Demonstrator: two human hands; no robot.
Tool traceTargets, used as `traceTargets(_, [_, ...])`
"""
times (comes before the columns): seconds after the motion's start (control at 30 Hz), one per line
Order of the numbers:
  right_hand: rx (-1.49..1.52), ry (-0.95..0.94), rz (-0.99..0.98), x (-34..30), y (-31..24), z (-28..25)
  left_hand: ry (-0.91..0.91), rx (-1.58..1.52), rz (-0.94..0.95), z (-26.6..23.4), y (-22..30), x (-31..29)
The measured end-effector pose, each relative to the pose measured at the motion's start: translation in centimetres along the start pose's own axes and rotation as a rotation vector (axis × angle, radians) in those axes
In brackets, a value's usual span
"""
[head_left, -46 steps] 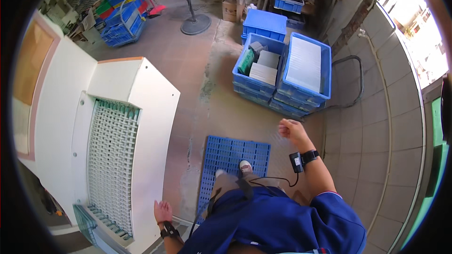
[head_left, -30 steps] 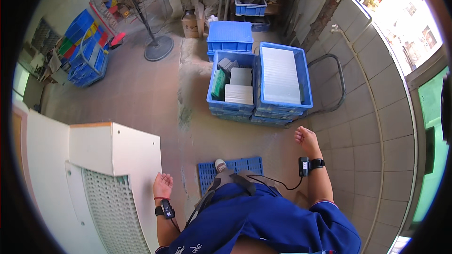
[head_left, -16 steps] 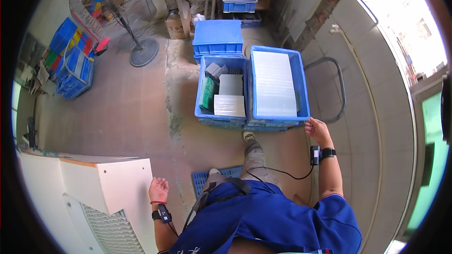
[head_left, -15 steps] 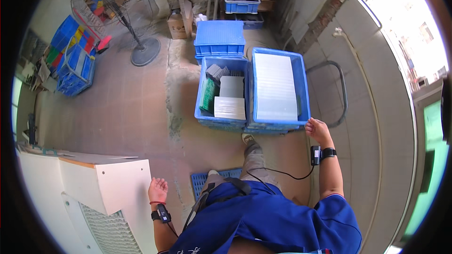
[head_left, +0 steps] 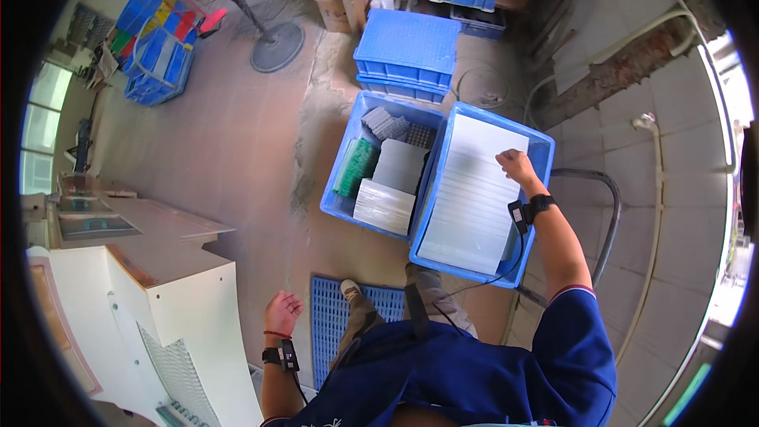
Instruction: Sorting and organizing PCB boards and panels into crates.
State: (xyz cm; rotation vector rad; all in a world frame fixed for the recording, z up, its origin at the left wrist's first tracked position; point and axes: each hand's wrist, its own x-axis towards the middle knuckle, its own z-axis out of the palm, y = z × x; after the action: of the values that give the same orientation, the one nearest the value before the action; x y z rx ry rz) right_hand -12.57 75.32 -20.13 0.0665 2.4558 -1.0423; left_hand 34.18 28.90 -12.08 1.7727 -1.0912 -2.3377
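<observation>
My right hand (head_left: 515, 166) is over the right part of a stack of white, ribbed sheets (head_left: 473, 198). Its fingers are curled in, and nothing shows in them; whether the fingertips touch the top sheet I cannot tell. A large blue bin (head_left: 539, 141) holds the stack. Off to the left, my left hand (head_left: 283, 312) hangs beside a white machine housing (head_left: 194, 308), its fingers loosely bent and apart, holding nothing. A second blue bin (head_left: 336, 207) stands against the first, containing green pieces (head_left: 357, 168), grey studded pieces (head_left: 385, 123) and white blocks (head_left: 384, 204).
Behind the bins stand stacked, lidded blue crates (head_left: 407, 43). A grey tubular handle (head_left: 613, 213) curves out at the right, near the tiled wall. Beneath my feet lies a blue slatted mat (head_left: 322, 324). A pedestal fan (head_left: 277, 47) and more blue crates (head_left: 158, 71) occupy the far left.
My right hand has gone from the bin's near right corner to above the white sheets. The view has turned and the bins appear closer. My left hand still hangs beside the housing.
</observation>
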Motion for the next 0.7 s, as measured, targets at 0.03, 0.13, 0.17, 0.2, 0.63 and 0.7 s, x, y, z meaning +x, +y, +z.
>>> traceTargets(0.03, [-0.177, 0.031, -0.147, 1.9, 0.3, 0.8, 0.023, 0.029, -0.006, 0.6, -0.2, -0.3])
traceTargets(0.13, [-0.229, 0.021, -0.288, 5.8, 0.0, 3.6, 0.088, 0.047, -0.003, 0.9, -0.9, -1.3])
traceTargets(0.17, [-0.214, 0.02, -0.297, 6.4, -0.4, 4.3, 0.105, 0.04, 0.01, 0.5, -1.4, -1.9])
traceTargets(0.2, [-0.23, 0.006, -0.266, 7.1, -0.8, 4.9, 0.12, 0.034, 0.004, 0.7, -1.7, -2.2])
traceTargets(0.63, [-0.581, 0.141, -0.321, 12.3, -2.9, 9.4, 0.157, -0.093, -0.078, 0.9, -4.7, -3.6])
traceTargets(0.7, [-0.616, 0.21, -0.298, 12.5, -3.2, 10.2, 0.16, -0.087, -0.076, 1.0, -4.9, -3.8])
